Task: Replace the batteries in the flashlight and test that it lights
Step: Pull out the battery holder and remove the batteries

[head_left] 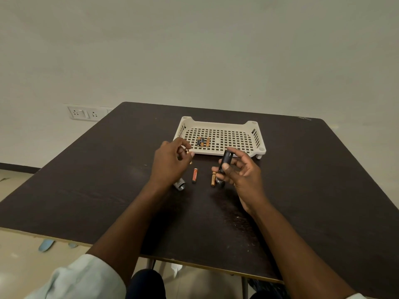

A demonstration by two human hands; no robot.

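Dark table (pixel 108 180): tray (pixel 218 126) behind hands; right grip (pixel 239 175) holds black holder (pixel 225 160); left grip (pixel 170 162) unclear

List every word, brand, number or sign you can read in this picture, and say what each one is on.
None can be read.
Batteries in the white basket: the three batteries have dark and copper wrappers, print too small to read.
Loose batteries on the table: orange battery and copper battery, labels blurred.
Black battery holder in the right hand: no marking visible.
Wall socket plate: no readable text.
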